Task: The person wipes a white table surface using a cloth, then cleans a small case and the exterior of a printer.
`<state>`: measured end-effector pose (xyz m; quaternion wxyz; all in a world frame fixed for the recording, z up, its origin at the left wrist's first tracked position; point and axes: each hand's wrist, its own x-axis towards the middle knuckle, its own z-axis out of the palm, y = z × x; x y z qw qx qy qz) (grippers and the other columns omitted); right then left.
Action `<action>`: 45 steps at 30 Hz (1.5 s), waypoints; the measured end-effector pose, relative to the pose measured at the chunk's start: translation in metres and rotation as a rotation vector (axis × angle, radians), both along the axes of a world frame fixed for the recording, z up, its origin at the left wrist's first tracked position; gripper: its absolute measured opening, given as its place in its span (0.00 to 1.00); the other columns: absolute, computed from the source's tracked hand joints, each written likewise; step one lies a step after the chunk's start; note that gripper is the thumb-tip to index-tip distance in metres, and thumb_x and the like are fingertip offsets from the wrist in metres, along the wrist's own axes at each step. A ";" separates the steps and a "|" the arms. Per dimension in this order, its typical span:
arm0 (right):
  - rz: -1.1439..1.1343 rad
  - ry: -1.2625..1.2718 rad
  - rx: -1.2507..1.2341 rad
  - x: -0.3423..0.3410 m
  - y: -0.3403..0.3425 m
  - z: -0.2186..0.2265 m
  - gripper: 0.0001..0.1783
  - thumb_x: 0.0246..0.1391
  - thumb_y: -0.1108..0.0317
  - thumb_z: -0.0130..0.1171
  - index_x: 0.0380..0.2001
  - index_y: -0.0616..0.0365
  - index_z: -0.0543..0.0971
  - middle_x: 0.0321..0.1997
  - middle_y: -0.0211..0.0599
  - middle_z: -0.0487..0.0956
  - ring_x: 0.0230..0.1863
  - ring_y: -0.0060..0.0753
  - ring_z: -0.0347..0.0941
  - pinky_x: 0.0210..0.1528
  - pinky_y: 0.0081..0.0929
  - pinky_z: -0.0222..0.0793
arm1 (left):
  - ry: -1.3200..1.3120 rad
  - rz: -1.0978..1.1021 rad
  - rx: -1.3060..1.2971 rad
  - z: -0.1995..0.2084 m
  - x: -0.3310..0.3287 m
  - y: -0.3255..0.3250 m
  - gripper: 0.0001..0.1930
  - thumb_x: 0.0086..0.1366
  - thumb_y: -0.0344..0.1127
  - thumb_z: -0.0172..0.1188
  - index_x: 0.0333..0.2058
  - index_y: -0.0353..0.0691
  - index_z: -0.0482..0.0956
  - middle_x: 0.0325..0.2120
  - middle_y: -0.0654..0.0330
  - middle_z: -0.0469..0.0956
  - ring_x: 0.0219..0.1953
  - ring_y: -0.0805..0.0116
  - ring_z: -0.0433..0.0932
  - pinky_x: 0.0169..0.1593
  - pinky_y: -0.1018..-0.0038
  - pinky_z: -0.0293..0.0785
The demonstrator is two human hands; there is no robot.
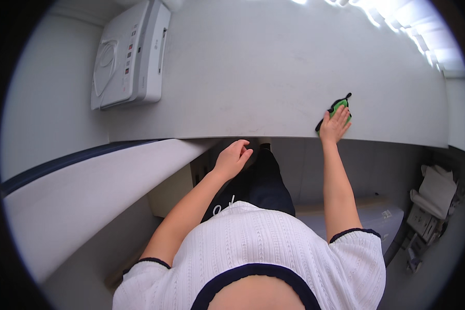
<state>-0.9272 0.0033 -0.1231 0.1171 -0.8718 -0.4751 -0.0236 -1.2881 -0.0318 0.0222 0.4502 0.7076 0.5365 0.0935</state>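
Observation:
My right hand (335,125) lies flat, fingers stretched out, on a green cloth with black edging (341,106). The cloth rests on the pale tabletop (253,67) near its front edge, toward the right, and is partly hidden under my palm. A small black loop sticks out at its far end. My left hand (234,159) hangs just in front of the table edge, left of centre. Its fingers are loosely bent, with the thumb apart and nothing visible in them.
A white box-shaped appliance (134,57) with a coiled white cable (107,57) stands at the back left of the table. A pale panel (98,186) with a dark blue edge slants in from the left. Grey-white items (433,191) are piled below at the right.

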 end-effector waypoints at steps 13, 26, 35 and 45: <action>0.872 0.195 0.006 -0.276 0.087 0.037 0.34 0.64 0.45 0.44 0.69 0.44 0.56 0.75 0.40 0.50 0.76 0.39 0.41 0.74 0.46 0.31 | 0.014 0.273 0.054 0.004 -0.066 -0.047 0.15 0.67 0.40 0.54 0.46 0.35 0.75 0.33 0.52 0.78 0.35 0.58 0.79 0.41 0.67 0.75; 0.665 0.161 0.064 -0.172 0.068 0.028 0.43 0.56 0.57 0.56 0.68 0.69 0.52 0.76 0.43 0.44 0.77 0.38 0.36 0.75 0.45 0.33 | 0.131 0.295 -0.019 -0.005 -0.053 -0.006 0.26 0.67 0.45 0.56 0.57 0.34 0.65 0.42 0.50 0.76 0.38 0.61 0.79 0.45 0.66 0.74; 0.098 0.027 -0.030 0.004 0.051 0.013 0.43 0.60 0.53 0.51 0.68 0.68 0.48 0.75 0.56 0.43 0.76 0.52 0.35 0.74 0.49 0.33 | 0.036 0.216 -0.120 -0.010 0.043 0.077 0.29 0.67 0.45 0.55 0.60 0.35 0.60 0.46 0.49 0.74 0.44 0.58 0.78 0.47 0.64 0.73; 0.730 0.193 -0.122 -0.141 0.176 0.030 0.42 0.62 0.45 0.46 0.70 0.60 0.50 0.76 0.45 0.46 0.77 0.42 0.36 0.75 0.40 0.33 | 0.032 0.304 -0.205 -0.011 0.030 0.070 0.25 0.68 0.43 0.53 0.58 0.34 0.64 0.43 0.49 0.77 0.42 0.57 0.78 0.47 0.65 0.74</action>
